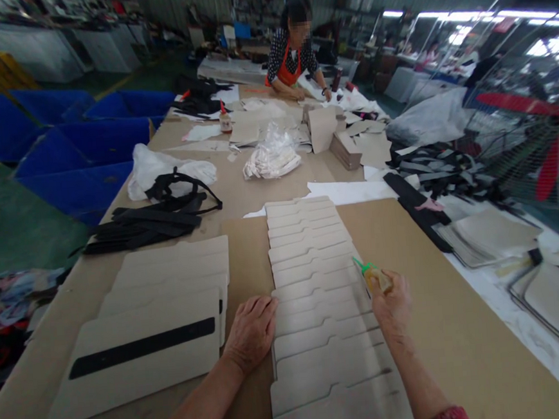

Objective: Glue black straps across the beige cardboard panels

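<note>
A long row of overlapping beige panels [315, 297] runs away from me down the middle of the table. My left hand [253, 328] rests at the row's left edge, palm down, its fingers lying flat and holding nothing. In my right hand [392, 301] is a small glue bottle [378, 279] with a green nozzle, tilted so that the tip points up and left over the right edge of the row. To the left lie larger beige panels [171, 315], the front one with a black strip [142, 347] across it.
Black strips [145, 223] and a white plastic bag [174, 169] lie at the back left. Blue bins [77, 167] stand beyond the left edge. Across the table, a person [291, 53] handles material. A fan [545, 137] is at right.
</note>
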Motion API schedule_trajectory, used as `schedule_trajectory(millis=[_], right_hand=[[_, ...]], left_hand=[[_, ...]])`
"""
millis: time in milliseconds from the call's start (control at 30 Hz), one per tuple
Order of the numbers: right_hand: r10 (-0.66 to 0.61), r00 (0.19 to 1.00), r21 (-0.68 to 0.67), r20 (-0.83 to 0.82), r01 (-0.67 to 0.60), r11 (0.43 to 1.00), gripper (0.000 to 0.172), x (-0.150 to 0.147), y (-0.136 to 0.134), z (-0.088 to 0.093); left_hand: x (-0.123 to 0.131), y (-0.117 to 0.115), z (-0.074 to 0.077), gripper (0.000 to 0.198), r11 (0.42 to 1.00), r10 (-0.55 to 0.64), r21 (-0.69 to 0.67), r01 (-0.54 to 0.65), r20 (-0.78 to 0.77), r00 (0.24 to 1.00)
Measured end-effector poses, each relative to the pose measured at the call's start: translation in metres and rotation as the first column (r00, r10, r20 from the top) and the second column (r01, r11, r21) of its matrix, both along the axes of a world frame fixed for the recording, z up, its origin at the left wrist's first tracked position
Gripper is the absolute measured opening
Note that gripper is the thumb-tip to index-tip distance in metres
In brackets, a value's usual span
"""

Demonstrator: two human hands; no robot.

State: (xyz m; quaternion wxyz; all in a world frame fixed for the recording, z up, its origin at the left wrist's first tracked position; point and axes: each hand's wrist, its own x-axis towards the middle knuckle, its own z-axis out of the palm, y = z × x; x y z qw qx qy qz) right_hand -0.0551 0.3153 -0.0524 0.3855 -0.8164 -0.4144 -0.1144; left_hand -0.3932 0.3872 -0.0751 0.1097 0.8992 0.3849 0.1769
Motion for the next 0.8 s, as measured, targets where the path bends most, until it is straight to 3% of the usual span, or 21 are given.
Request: schedule_trajectory(millis=[300,567,800], right_hand=[[-0.016,0.997,-0.145,0.072,0.026,0.989,0.044,-0.007,0.005,0.009],[0.04,0.998,-0.158,0.058,-0.031,0.987,0.044,-0.01,0.006,0.011],[0.121,0.993,-0.142,-0.014,-0.121,0.982,0.04,-0.031,0.004,0.01]], left_hand=[[0.001,0.0,0.001,0.036,1.0,0.007,0.002,-0.007,-0.013,1.0],[0.001,-0.001,0.001,0.037,1.0,0.009,-0.004,-0.009,0.002,1.0],[0.001,-0.001,0.002,0.036,1.0,0.003,-0.02,-0.003,-0.005,1.0]])
